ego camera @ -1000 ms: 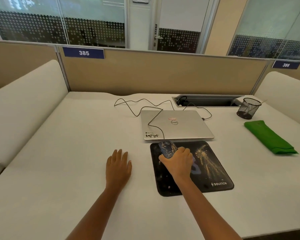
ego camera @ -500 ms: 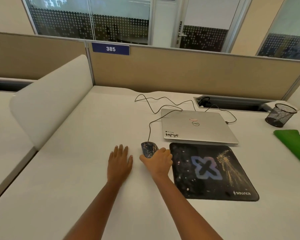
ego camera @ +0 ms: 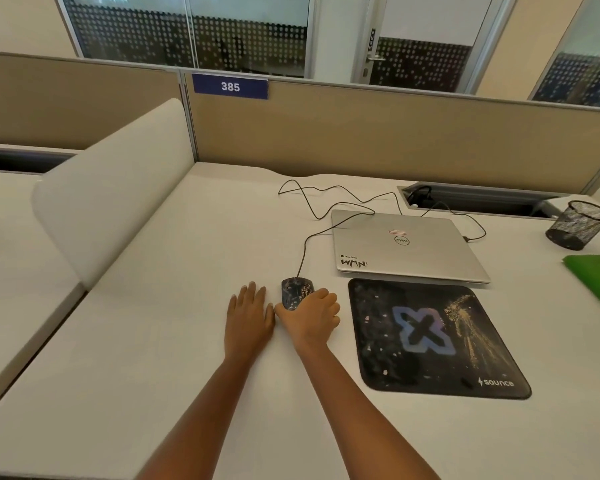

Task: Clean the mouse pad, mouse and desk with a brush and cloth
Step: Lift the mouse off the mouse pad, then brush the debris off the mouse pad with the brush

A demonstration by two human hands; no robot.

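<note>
The right hand [ego camera: 310, 318] is curled over the back half of the mouse [ego camera: 295, 291] and grips it on the bare counter [ego camera: 146, 341]. The mouse sits left of the mouse pad [ego camera: 433, 337], with a strip of counter showing between the hand and the pad's left edge. The left hand [ego camera: 248, 313] lies palm down with its fingers straight, flat on the counter just beside the right hand. Whether the two touch cannot be told.

The mouse's cable [ego camera: 303, 249] leads from its front toward the far edge, then loops across the far left corner of the closed laptop [ego camera: 406, 244]. The pad's far edge lies just beside the laptop's near edge, and its near edge sits well back from the counter's near edge.

Left of the hands, a broad stretch of counter runs to the left edge, where a white side panel [ego camera: 111, 188] rises. A tan partition [ego camera: 361, 133] stands along the far edge, with a cable slot [ego camera: 482, 199] sunk into the counter just in front of it.

A green cloth [ego camera: 594, 275] lies toward the right edge, cut off by the picture and well apart from the pad. A black mesh cup [ego camera: 579, 228] stands just beyond the cloth, near the slot's right end.
</note>
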